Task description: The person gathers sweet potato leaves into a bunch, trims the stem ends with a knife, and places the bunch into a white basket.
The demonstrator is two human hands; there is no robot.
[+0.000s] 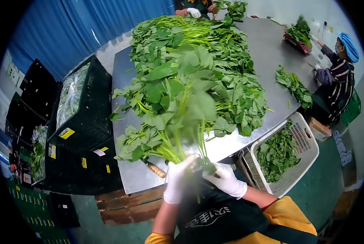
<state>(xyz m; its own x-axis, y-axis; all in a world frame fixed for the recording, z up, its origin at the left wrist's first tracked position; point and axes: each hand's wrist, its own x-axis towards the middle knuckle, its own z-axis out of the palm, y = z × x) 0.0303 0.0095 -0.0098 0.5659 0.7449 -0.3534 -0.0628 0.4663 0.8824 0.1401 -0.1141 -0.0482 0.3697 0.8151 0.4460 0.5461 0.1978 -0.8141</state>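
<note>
In the head view, my left hand (178,179), in a white glove, is closed around the lower stems of a bunch of leafy greens (196,107). The bunch stands up in front of me, its upper leaves smeared by motion. My right hand (227,179), also gloved in white, is closed beside it, its fingers on a few leafy stems (201,142) and a drooping leaf. A wooden-handled tool (155,170) lies on the table left of my left hand, its far end hidden under leaves. Beyond my hands spreads a large heap of the same greens (235,77).
The metal table (263,44) bears the heap and a smaller bunch (294,86). A white basket (308,150) of greens stands at right; dark crates (84,110) stack at left. One co-worker (338,77) reaches to greens on a red scale (298,44); another's gloved hand (194,12) shows at the far end.
</note>
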